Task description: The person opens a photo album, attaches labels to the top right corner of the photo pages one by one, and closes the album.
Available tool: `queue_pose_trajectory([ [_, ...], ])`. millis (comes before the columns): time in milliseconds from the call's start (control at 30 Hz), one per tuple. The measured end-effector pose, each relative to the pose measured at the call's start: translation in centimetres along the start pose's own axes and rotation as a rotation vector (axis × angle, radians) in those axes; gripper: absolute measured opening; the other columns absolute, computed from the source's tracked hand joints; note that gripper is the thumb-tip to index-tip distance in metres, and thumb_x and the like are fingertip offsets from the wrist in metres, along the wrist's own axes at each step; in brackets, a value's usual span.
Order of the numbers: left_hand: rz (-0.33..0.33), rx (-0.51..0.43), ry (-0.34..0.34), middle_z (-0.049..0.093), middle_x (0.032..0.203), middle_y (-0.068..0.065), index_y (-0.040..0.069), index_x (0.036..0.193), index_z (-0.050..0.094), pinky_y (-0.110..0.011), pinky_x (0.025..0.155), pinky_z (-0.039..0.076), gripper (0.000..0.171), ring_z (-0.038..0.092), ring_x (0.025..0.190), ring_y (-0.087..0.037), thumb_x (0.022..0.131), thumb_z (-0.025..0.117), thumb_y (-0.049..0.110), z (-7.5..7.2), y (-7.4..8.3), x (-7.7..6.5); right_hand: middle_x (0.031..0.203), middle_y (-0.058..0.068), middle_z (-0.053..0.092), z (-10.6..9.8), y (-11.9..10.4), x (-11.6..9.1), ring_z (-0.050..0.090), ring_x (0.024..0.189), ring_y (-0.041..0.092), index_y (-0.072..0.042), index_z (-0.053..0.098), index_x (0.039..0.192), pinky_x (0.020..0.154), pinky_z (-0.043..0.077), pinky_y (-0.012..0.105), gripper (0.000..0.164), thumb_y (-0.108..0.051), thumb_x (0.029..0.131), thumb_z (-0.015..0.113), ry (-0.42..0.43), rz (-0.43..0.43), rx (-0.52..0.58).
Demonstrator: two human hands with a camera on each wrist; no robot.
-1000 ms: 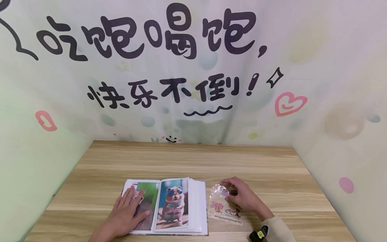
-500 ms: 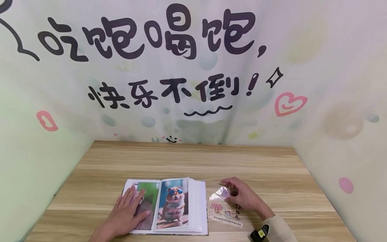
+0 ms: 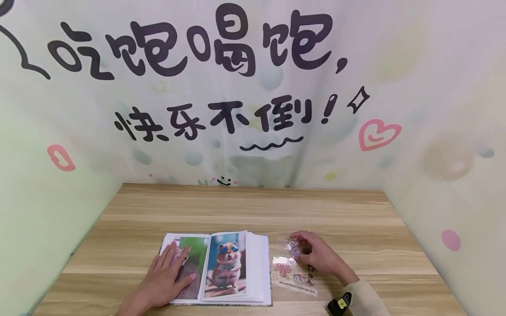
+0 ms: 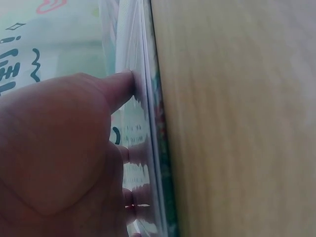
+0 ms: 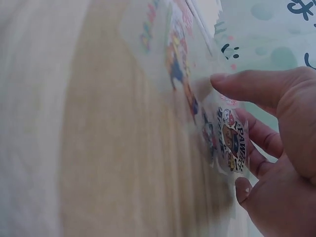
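An open photo album [image 3: 259, 270] lies at the table's front. Its right page shows a picture of a hamster in blue sunglasses [image 3: 226, 265]. My left hand [image 3: 163, 276] rests flat, fingers spread, on the left-page photo [image 3: 191, 259], covering much of it. The left wrist view looks along the album's edge [image 4: 160, 113], with the thumb on the page. Right of the album, my right hand [image 3: 319, 254] holds a clear sticker sheet [image 3: 294, 278] by its upper right part. Seen from the right wrist, the sheet [image 5: 231, 140] bends up between thumb and curled fingers.
The wooden table [image 3: 237, 206] stretches behind the album to a printed cloth wall [image 3: 178, 162] with large black writing. Pale cloth also hangs along both sides. A black wrist strap [image 3: 339, 304] sits at my right sleeve [image 3: 365, 298].
The upper part of the sticker sheet has bent and shifted slightly under my right fingers, and its glare has changed. My left hand and the album have stayed in place.
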State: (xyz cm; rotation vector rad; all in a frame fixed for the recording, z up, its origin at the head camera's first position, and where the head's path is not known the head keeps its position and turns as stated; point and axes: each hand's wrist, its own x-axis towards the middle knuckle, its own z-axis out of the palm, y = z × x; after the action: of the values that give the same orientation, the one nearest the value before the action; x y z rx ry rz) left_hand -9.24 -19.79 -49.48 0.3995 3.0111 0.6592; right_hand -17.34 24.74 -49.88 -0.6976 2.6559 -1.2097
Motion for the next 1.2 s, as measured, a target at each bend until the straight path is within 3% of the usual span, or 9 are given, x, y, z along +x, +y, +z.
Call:
queue_pose_trajectory([
  [200,0.002,0.001,0.002,0.027,0.154,-0.035,0.004,0.147,0.045,-0.071,0.108,0.021,0.071,0.024,0.142,-0.053,0.092,0.064,0.047,0.0,0.0,0.0,0.092,-0.001,0.063,-0.1,-0.1,0.1,0.058,0.082,0.008,-0.008,0.062,0.120,0.071,0.052,0.024,0.035,0.001,0.087,0.070,0.027,-0.004,0.031],
  [467,0.002,0.005,-0.006,0.026,0.154,-0.035,0.005,0.147,0.045,-0.071,0.108,0.022,0.071,0.024,0.142,-0.052,0.093,0.063,0.048,-0.1,0.1,0.0,0.093,-0.001,0.067,-0.9,-0.5,-0.2,0.062,0.080,0.007,-0.007,0.065,0.117,0.069,0.054,0.024,0.031,-0.003,0.087,0.071,0.057,-0.002,0.023],
  [767,-0.001,-0.001,-0.003,0.026,0.154,-0.035,0.004,0.147,0.045,-0.071,0.108,0.022,0.071,0.023,0.142,-0.053,0.093,0.063,0.047,-0.1,0.1,0.1,0.093,0.006,0.066,-2.1,-1.0,-0.3,0.062,0.076,0.006,-0.004,0.066,0.115,0.061,0.051,0.023,0.026,0.001,0.089,0.067,0.077,0.000,0.118],
  [1033,0.018,0.001,0.055,0.031,0.152,-0.036,0.003,0.144,0.049,-0.072,0.106,0.024,0.070,0.027,0.139,-0.054,0.090,0.067,0.045,0.2,0.0,0.0,0.093,0.011,0.066,-2.8,-1.2,-0.3,0.060,0.075,0.007,0.001,0.065,0.115,0.059,0.049,0.022,0.024,0.005,0.092,0.061,0.061,-0.038,0.183],
  [1200,0.014,0.000,0.056,0.031,0.152,-0.035,0.004,0.144,0.049,-0.071,0.106,0.023,0.070,0.027,0.140,-0.054,0.090,0.067,0.045,0.4,-0.1,0.1,0.093,0.011,0.066,-3.3,-1.4,-0.3,0.060,0.075,0.006,0.003,0.065,0.114,0.060,0.051,0.023,0.023,0.005,0.091,0.061,0.048,-0.070,0.208],
])
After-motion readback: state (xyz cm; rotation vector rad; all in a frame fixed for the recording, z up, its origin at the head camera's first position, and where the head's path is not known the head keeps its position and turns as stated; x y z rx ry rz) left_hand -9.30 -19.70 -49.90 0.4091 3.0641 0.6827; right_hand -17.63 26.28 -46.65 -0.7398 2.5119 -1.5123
